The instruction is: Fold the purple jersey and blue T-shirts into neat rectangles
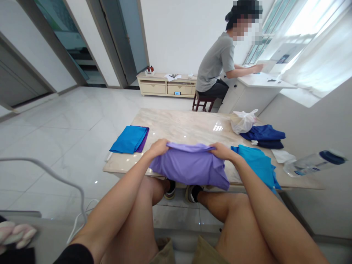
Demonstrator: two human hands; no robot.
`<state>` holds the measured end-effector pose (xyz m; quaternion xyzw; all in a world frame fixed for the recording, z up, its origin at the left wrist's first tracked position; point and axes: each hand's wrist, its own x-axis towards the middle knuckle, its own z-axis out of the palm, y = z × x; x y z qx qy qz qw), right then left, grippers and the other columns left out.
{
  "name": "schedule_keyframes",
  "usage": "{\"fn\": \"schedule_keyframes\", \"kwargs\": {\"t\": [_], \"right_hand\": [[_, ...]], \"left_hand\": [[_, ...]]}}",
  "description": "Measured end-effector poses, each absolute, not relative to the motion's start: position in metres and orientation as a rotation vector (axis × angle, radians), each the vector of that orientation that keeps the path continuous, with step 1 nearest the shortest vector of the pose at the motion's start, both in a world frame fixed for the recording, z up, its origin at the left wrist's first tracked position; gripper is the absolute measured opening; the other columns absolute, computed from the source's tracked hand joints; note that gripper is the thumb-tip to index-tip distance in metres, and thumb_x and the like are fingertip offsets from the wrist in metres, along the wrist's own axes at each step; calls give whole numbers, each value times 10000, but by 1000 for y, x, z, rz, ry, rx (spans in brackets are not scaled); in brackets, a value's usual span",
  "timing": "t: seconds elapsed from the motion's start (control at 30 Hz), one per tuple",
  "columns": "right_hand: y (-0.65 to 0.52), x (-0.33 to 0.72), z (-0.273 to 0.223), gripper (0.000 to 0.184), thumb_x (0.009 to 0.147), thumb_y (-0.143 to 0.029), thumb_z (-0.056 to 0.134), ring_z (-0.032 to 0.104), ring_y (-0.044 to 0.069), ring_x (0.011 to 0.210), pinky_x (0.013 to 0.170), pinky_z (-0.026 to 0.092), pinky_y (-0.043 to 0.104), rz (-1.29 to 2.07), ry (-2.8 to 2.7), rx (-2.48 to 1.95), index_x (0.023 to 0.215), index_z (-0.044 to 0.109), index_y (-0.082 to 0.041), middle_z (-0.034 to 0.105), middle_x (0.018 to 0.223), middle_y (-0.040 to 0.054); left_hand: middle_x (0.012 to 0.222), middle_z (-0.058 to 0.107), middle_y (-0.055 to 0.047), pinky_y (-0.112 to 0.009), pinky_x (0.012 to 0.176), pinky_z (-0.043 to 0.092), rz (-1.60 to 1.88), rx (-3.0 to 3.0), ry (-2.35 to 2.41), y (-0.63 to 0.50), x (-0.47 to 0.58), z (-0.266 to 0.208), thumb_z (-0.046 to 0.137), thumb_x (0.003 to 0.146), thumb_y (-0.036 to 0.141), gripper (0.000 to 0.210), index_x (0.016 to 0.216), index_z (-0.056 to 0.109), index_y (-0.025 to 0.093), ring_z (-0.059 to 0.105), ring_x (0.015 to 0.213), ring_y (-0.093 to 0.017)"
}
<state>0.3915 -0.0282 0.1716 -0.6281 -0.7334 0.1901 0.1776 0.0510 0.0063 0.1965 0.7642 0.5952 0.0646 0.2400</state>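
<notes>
A lavender piece of cloth [189, 165] is stretched between my two hands at the near edge of the marble-topped table [176, 124]. My left hand [160, 147] is closed on its upper left corner, and my right hand [221, 151] grips the upper right corner. The lower part of the cloth hangs past the table edge toward my knees. To the left lies a folded blue cloth [129, 139] on top of a purple one [144, 141]. A bright blue cloth [255, 163] rests loosely beside my right forearm.
On the table's right are a white plastic bag [243, 121], dark blue fabric [265, 134] and a clear bottle [310, 165] with a blue lid. A person in a grey shirt [214, 58] sits at a white desk [264, 80]. A low cabinet [152, 88] stands against the wall.
</notes>
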Motion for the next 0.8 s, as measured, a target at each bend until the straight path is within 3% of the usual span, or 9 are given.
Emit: {"fn": "schedule_keyframes", "kwargs": {"t": [0.1, 0.17, 0.2, 0.3, 0.4, 0.5, 0.57, 0.67, 0.8], "right_hand": [[-17, 389, 191, 347, 991, -263, 490, 746, 331, 1029, 969, 568, 429, 35, -1668, -1712, 1140, 795, -191, 813, 1064, 137], [-13, 388, 201, 416, 1008, -270, 450, 705, 352, 1153, 1046, 540, 473, -139, -1548, -1587, 1292, 743, -190, 789, 1194, 156], [-11, 388, 202, 428, 992, -260, 465, 685, 356, 1201, 1078, 526, 484, -158, -1567, -1537, 1321, 729, -187, 775, 1245, 162], [-9, 388, 194, 449, 925, -206, 524, 664, 354, 1270, 1147, 498, 480, -30, -1766, -1556, 1314, 743, -161, 759, 1314, 177], [-10, 391, 174, 424, 938, -181, 536, 696, 336, 1267, 1163, 494, 426, 276, -2016, -1744, 1277, 789, -155, 779, 1314, 161], [-16, 393, 155, 328, 916, -199, 646, 752, 328, 1176, 1087, 544, 386, 829, -2311, -1927, 1180, 839, -176, 815, 1245, 128], [-22, 395, 147, 355, 884, -240, 729, 779, 330, 1110, 1005, 595, 401, 1284, -2384, -2026, 1219, 832, -184, 826, 1209, 123], [-31, 395, 146, 432, 910, -301, 738, 784, 332, 1116, 977, 622, 429, 1548, -2350, -2026, 1324, 792, -187, 817, 1246, 134], [-49, 382, 188, 263, 967, -355, 709, 759, 337, 1177, 1094, 579, 458, 921, -2192, -1747, 1140, 845, -211, 821, 1227, 124]], "left_hand": [[1237, 735, -114, -401, 1067, 502, 991, 2193, 1844, 10, 59, 215, 489, 1001, 144, 392, 1259, 766, 249, 668, 1253, -292], [1278, 696, -109, -433, 1108, 476, 1400, 2225, 1849, 9, 64, 224, 491, 1011, 134, 395, 1281, 748, 266, 644, 1275, -296], [1287, 687, -108, -443, 1115, 466, 1434, 2265, 1821, 9, 67, 225, 515, 1000, 124, 391, 1279, 745, 271, 635, 1279, -300], [1272, 723, -105, -456, 1105, 456, 1150, 2419, 1704, 9, 72, 220, 580, 928, 68, 410, 1233, 763, 271, 634, 1269, -312], [1254, 784, -100, -424, 1055, 485, 611, 2464, 1609, 14, 69, 202, 593, 918, 87, 370, 1185, 786, 255, 673, 1229, -309], [1154, 828, -86, -348, 911, 536, -54, 2301, 1471, 18, 59, 184, 710, 891, 215, 270, 1145, 802, 227, 740, 1079, -292], [1118, 839, -81, -312, 850, 547, -278, 2179, 1329, 19, 52, 175, 772, 862, 294, 300, 1146, 802, 202, 760, 1018, -278], [1134, 840, -103, -306, 855, 565, -155, 2142, 1277, 14, 44, 174, 761, 891, 336, 349, 1197, 791, 172, 777, 1022, -273], [1096, 845, -80, -361, 939, 598, 598, 2170, 1300, -9, 47, 222, 725, 962, 370, 226, 1093, 812, 208, 780, 1010, -262]]}}
